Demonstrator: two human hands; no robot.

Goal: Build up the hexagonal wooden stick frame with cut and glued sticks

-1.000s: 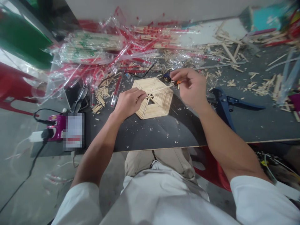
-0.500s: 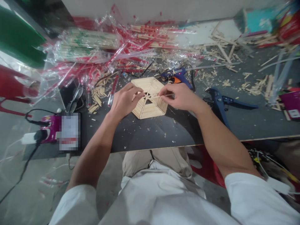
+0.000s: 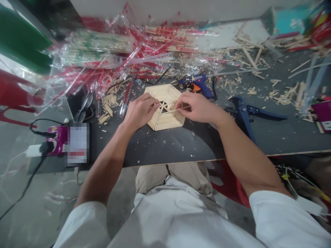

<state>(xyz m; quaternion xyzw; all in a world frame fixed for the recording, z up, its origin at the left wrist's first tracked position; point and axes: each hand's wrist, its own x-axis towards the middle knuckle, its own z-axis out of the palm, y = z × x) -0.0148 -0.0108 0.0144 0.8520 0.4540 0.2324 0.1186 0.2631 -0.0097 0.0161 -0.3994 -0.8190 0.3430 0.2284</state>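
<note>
A hexagonal panel (image 3: 167, 125) of thin wooden sticks lies on the dark table, with ribs crossing at its centre and a small gap there. My right hand (image 3: 199, 106), over the panel's right side, pinches a thin wooden stick (image 3: 172, 111) that reaches left across the panel near the centre gap. My left hand (image 3: 141, 112) rests over the left side. Its thumb and fingertips are drawn together beside the centre; what they pinch, if anything, is too small to make out. A blue glue gun (image 3: 198, 84) lies just behind my right hand.
Blue cutters (image 3: 244, 115) lie to the right. Plastic-wrapped stick bundles (image 3: 100, 44) and loose offcuts spread along the back. Glasses (image 3: 84, 106), a phone (image 3: 77, 144) and a purple power adapter (image 3: 57, 139) with cables sit at left. The table's front edge (image 3: 196, 162) is near my lap.
The stick in my right hand has tilted, its left end now nearer to me across the panel. My left hand stays almost in place beside the centre.
</note>
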